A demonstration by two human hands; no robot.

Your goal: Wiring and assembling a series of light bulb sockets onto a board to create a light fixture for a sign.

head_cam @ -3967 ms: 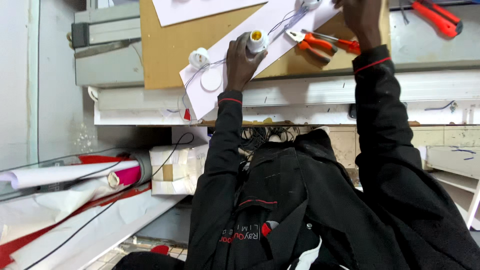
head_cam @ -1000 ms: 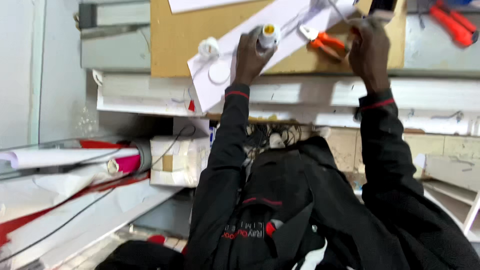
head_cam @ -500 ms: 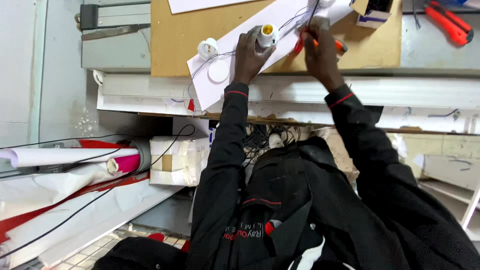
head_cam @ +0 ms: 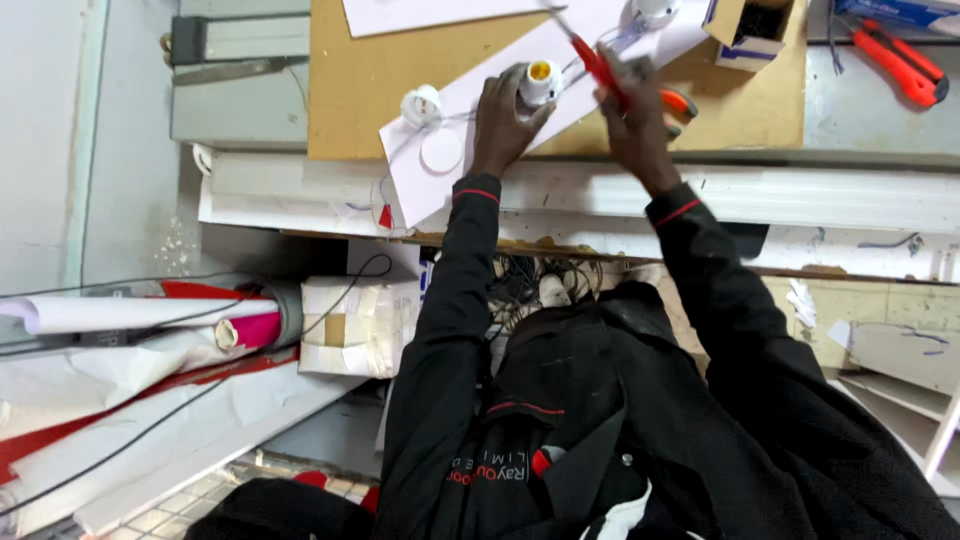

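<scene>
My left hand (head_cam: 503,122) grips a white lamp holder with a yellow centre (head_cam: 541,80), pressing it onto a long white board (head_cam: 470,165) that lies on a brown panel (head_cam: 360,80). My right hand (head_cam: 636,112) holds red and orange-handled pliers (head_cam: 601,66), their tip pointing up and left, just right of the lamp holder. A second white lamp holder (head_cam: 422,105) and a flat white disc (head_cam: 441,151) sit on the board to the left of my left hand. Thin wires run between the holders.
A small open cardboard box (head_cam: 745,25) and a third white holder (head_cam: 655,10) lie at the top. Red-handled cutters (head_cam: 905,70) rest on the grey bench at top right. Rolled papers (head_cam: 120,315), a pink roll (head_cam: 255,330) and a taped box (head_cam: 355,325) sit lower left.
My right hand came down from the top right, took hold of the pliers and lifted them toward the lamp holder. My left hand stayed on the holder.
</scene>
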